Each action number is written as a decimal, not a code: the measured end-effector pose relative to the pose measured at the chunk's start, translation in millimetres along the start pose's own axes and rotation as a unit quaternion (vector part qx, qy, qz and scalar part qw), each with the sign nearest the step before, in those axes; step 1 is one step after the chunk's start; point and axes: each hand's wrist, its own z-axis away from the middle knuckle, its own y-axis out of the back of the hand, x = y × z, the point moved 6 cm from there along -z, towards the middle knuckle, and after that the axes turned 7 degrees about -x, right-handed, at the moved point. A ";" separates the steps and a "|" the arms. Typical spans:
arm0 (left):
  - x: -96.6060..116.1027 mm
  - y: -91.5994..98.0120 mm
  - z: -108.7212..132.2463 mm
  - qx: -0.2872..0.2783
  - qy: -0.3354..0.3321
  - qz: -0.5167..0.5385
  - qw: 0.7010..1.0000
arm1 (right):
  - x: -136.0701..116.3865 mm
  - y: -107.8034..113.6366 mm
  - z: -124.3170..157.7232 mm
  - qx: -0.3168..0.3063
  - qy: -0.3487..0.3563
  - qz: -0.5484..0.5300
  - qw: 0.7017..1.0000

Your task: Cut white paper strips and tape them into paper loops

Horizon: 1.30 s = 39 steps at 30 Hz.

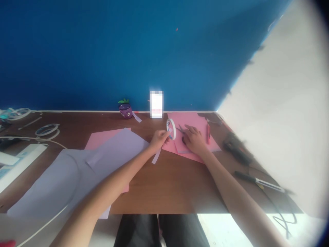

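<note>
My left hand [159, 139] is closed on a white roll of tape [171, 128], held upright just above the brown table [167, 181]. A short white strip [156, 156] hangs down from that hand. My right hand [194, 138] lies palm down with fingers spread on a stack of pink paper [190, 120] at the back right of the table. Grey scissors [182, 129] rest on the pink paper, right by the fingertips of my right hand.
A pink pen [208, 133] lies on the pink sheets. Lavender sheets [77, 171] over pink paper [102, 136] cover the left. A purple fruit-shaped pot [125, 109] stands by the blue wall. A glue gun [235, 147] and a cutter [259, 181] lie at right, tape rolls [47, 130] at far left.
</note>
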 end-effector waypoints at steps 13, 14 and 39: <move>-1.1 -2.4 -0.6 -0.009 0.013 0.007 1.000 | 6.9 15.9 -2.5 0.081 -0.038 -0.019 0.996; -1.8 -2.4 -0.5 -0.008 0.014 0.006 1.000 | 16.4 26.2 0.9 0.124 -0.094 0.005 0.988; 7.3 -18.0 4.7 -0.165 -0.009 -0.160 0.973 | -53.0 62.3 24.7 0.193 0.196 -0.064 0.959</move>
